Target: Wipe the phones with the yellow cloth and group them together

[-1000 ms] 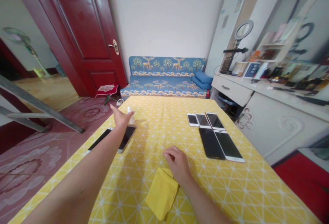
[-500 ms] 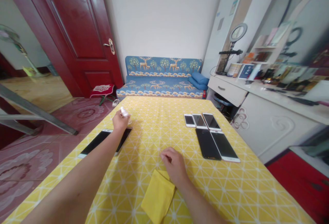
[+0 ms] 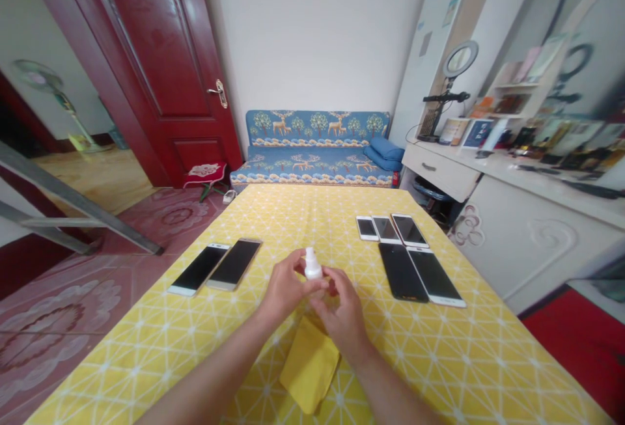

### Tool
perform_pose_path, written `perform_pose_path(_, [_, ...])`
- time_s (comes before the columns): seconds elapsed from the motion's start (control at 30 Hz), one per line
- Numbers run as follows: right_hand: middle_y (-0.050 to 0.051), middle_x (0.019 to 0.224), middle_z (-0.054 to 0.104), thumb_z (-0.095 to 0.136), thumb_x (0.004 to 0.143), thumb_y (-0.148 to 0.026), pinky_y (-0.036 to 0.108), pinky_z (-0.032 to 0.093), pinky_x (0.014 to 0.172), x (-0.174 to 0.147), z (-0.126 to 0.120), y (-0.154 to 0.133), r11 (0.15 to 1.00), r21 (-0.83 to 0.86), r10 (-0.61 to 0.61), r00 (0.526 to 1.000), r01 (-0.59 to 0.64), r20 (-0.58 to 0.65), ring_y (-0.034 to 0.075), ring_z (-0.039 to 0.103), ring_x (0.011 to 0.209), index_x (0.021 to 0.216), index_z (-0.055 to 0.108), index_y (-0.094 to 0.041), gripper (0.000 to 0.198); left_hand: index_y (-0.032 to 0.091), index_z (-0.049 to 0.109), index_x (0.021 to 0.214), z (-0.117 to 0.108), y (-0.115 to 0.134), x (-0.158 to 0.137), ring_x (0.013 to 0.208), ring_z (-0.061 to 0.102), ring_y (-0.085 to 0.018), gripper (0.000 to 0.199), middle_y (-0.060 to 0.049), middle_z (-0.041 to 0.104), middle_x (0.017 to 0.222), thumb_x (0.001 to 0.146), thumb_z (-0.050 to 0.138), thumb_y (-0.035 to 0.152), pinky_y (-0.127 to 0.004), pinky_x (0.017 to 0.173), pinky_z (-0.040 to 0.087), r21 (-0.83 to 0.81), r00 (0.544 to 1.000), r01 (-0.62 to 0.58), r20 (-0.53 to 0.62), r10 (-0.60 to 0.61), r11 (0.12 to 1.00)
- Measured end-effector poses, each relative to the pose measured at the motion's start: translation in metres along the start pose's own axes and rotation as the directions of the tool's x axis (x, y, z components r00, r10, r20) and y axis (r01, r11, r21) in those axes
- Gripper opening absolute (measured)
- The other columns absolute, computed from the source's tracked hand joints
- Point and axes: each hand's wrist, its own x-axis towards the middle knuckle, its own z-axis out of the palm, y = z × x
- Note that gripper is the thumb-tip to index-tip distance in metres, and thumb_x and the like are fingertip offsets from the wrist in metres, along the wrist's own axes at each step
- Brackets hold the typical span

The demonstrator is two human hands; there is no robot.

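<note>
A small spray bottle [image 3: 313, 265] with a white top is held upright between both hands over the middle of the table. My left hand [image 3: 288, 285] is closed round its left side. From the right, my right hand [image 3: 342, 304] grips it too, with fingers bent against the bottle. The lower part of the bottle is mostly hidden by the fingers. Just below the hands, a folded yellow cloth [image 3: 311, 366] lies on the patterned tablecloth [image 3: 215, 347].
Two phones lie at the left, a white one [image 3: 200, 270] and a gold one [image 3: 235, 264]. Several more phones sit grouped at the right, among them a black one [image 3: 402, 273]. Beyond the table's far edge stands a blue sofa [image 3: 307, 164]; a white dresser [image 3: 527, 230] is at the right.
My left hand has brought the spray bottle from the left phones to the table's middle. My right hand has risen from beside the cloth and taken hold of the bottle as well.
</note>
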Motion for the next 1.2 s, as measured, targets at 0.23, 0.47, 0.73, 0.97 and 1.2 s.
perform_pose_path(0.23, [0.007,0.105,0.062,0.056,0.08,-0.019,0.031,0.05,0.076,0.002,0.002,-0.005,0.998,-0.001,0.057,0.998,-0.057,0.04,0.021,0.06,0.094,0.111,0.055,-0.022,0.031,0.023,0.058,0.119,0.002,0.0,-0.022,0.084,0.061,-0.021,0.062,-0.006,0.067,0.096,0.062,0.078,0.034,-0.024,0.063,0.044,-0.151,0.993,0.111,-0.03,-0.116,0.982])
perform_pose_path(0.47, [0.007,0.102,0.064,0.058,0.082,-0.03,0.031,0.053,0.07,0.004,-0.001,-0.003,0.908,0.284,0.352,0.928,-0.307,-0.122,0.019,0.064,0.083,0.114,0.046,-0.02,0.036,0.03,0.065,0.112,-0.013,-0.005,-0.067,0.093,0.058,-0.025,0.056,-0.006,0.062,0.108,0.059,0.079,0.039,-0.032,0.078,0.043,0.306,0.945,0.081,0.278,-0.17,0.949])
perform_pose_path(0.73, [0.011,0.112,0.06,0.064,0.078,-0.03,0.033,0.055,0.076,0.003,0.002,-0.001,0.879,0.361,0.378,0.917,-0.312,-0.128,0.021,0.065,0.091,0.133,0.033,-0.022,0.063,0.033,0.069,0.096,-0.004,-0.005,-0.089,0.078,0.059,-0.023,0.043,-0.003,0.064,0.094,0.055,0.078,0.025,-0.03,0.067,0.039,0.414,0.911,0.052,0.354,-0.213,0.909])
perform_pose_path(0.97, [0.009,0.106,0.063,0.061,0.082,-0.032,0.031,0.055,0.07,0.004,-0.001,-0.004,0.88,0.374,0.371,0.915,-0.293,-0.156,0.02,0.066,0.083,0.146,0.022,-0.023,0.075,0.02,0.06,0.065,-0.027,-0.002,-0.058,0.064,0.056,-0.017,0.008,-0.001,0.062,0.066,0.066,0.066,0.025,-0.026,0.059,0.039,0.111,0.96,0.226,0.146,-0.241,0.968])
perform_pose_path(1.2, [0.008,0.106,0.063,0.067,0.076,-0.029,0.031,0.057,0.069,0.004,-0.001,-0.006,0.89,0.346,0.354,0.927,-0.296,-0.12,0.021,0.067,0.083,0.147,0.021,-0.026,0.085,0.015,0.062,0.086,-0.029,-0.009,-0.011,0.065,0.065,-0.016,0.033,-0.004,0.069,0.076,0.057,0.076,0.018,-0.023,0.058,0.049,-0.729,0.797,0.416,0.004,-0.603,0.544])
